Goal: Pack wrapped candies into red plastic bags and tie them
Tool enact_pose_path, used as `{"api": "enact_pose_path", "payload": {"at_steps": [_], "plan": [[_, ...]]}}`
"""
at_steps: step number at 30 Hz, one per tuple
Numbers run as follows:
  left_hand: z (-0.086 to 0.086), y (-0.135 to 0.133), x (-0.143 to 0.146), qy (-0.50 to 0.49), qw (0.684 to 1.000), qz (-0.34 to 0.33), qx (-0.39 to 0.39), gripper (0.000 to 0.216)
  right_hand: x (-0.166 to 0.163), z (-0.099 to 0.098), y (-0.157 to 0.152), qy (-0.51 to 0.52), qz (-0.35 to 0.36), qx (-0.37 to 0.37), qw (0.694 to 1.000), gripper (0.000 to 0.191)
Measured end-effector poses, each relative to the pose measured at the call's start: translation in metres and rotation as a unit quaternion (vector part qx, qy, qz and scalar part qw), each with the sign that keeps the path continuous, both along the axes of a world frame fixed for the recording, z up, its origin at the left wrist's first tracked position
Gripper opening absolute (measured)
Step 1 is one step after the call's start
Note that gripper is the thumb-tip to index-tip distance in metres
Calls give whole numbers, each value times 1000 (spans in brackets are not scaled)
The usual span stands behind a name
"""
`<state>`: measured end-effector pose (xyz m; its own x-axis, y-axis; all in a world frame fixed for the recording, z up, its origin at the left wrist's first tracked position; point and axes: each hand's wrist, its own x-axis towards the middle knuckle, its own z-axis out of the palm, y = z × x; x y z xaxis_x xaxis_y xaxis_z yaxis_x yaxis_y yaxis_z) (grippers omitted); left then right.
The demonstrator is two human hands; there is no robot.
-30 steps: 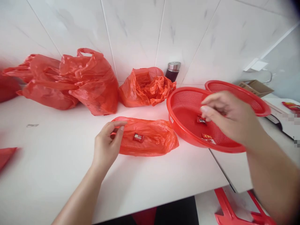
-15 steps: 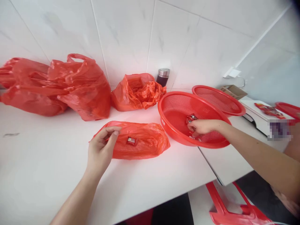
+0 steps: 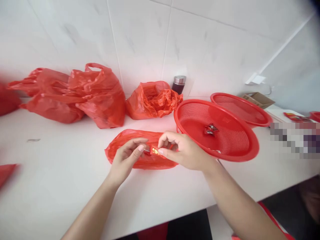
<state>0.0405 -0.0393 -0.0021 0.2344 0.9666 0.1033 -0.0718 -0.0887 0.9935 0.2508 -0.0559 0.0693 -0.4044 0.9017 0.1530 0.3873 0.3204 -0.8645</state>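
My right hand (image 3: 183, 150) pinches a small red wrapped candy (image 3: 155, 151) with gold lettering, holding it over a red plastic bag (image 3: 140, 135) spread flat on the table. Beside it, my left hand (image 3: 128, 158) has thumb and fingers apart, with nothing seen between them. Another small red packet (image 3: 147, 152) shows between the two hands, over the bag and partly hidden. To the right stands a red mesh basket (image 3: 235, 136), with a few small wrapped pieces (image 3: 211, 129) at its bottom.
Full red bags (image 3: 100, 100) line the wall on the left. A crumpled red bag (image 3: 155, 100) and a dark flask with a silver lid (image 3: 179, 83) stand behind. A second red basket (image 3: 246, 108) and a cardboard box (image 3: 260, 99) are at the back right. White table (image 3: 62, 173).
My right hand has left the basket and come over the flat bag with a red candy. My left hand has moved slightly right. The view has shifted left.
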Motion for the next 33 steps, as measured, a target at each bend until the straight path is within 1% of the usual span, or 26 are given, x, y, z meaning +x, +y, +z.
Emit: {"api": "enact_pose_path", "payload": {"at_steps": [3,5,7,10,13,16,19,21,23,25,28,30,33], "plan": [[-5,5,-3,-46,998,-13,-46,26,-24,-25,15,73,-2,-15,997,7],[-7,10,-4,-76,995,5,-68,25,-30,-35,25,130,-20,-29,991,10],[-7,13,-5,-98,992,29,-73,24,-33,-42,31,170,-39,-41,984,16],[-7,15,-5,-118,989,44,-81,23,-36,-51,31,177,-49,-41,982,23],[-9,14,-5,-122,988,21,-93,21,-37,-59,27,161,-41,-24,986,21],[-11,13,-4,-110,990,5,-92,17,-36,-63,25,162,-38,-11,986,19],[-10,12,-5,-117,989,-17,-88,15,-34,-62,25,183,-35,-29,982,20],[-8,12,-5,-130,987,-33,-92,17,-33,-60,24,197,-38,-46,979,21],[-6,13,-6,-143,985,-32,-97,22,-33,-60,23,197,-47,-48,978,21],[-5,14,-8,-146,984,-10,-99,27,-33,-60,22,185,-57,-29,981,21],[-5,14,-11,-124,986,16,-107,30,-34,-63,21,171,-71,17,983,17],[-5,14,-12,-103,987,4,-126,34,-35,-65,20,174,-72,46,981,13],[-3,12,-13,-96,983,-40,-153,39,-36,-66,19,173,-70,90,978,7]]}}
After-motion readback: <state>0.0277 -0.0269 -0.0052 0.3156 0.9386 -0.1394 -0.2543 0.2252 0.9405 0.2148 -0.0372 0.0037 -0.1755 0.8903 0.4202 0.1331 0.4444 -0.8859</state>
